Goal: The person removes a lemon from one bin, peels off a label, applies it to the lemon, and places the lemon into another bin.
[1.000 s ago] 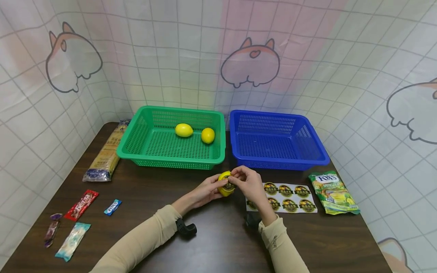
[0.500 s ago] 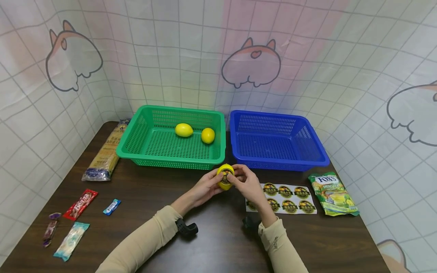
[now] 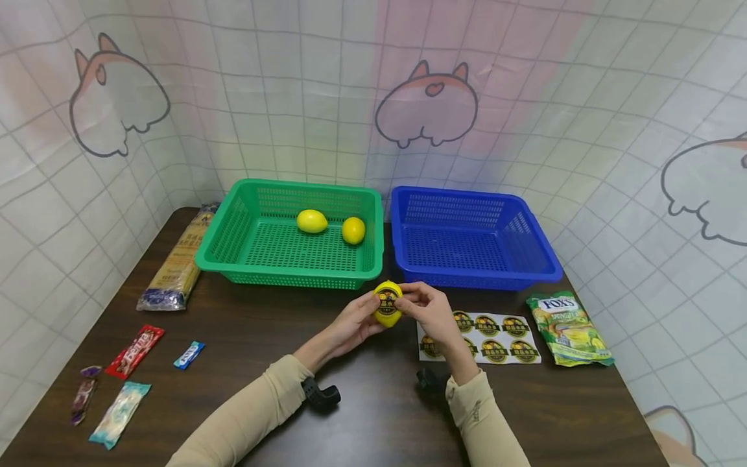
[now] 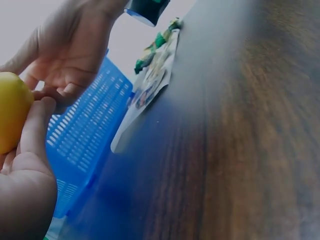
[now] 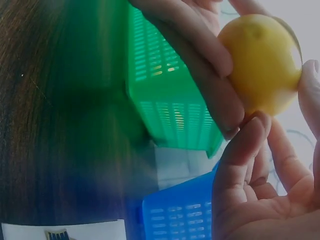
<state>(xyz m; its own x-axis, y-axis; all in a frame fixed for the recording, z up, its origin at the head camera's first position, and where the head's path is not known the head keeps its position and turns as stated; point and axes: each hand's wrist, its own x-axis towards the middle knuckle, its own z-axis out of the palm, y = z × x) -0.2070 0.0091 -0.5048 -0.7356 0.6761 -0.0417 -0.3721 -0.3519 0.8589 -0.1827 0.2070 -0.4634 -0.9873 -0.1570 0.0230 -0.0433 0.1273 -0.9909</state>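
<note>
A yellow lemon (image 3: 386,318) is held up over the table in my left hand (image 3: 350,326), its fingers wrapped round one side. On the lemon's upward face lies a round black-and-gold sticker (image 3: 386,301). My right hand (image 3: 432,318) grips the other side, thumb on the sticker's right edge and curled fingers against the fruit. In the right wrist view the lemon (image 5: 260,65) shows between both hands' fingers, with the sticker mostly hidden. Beside the right forearm lies a white sheet of matching stickers (image 3: 506,319).
Behind the hands stand a green basket (image 3: 288,274) with two lemons (image 3: 312,221) and a blue basket (image 3: 475,275). A green candy bag (image 3: 569,329) lies right; a noodle pack (image 3: 177,263), a red wafer bar (image 3: 135,351) and several small sweets lie left.
The lemon has turned so the sticker faces up, and it has risen slightly. The right thumb has shifted from the sticker's middle to its right edge.
</note>
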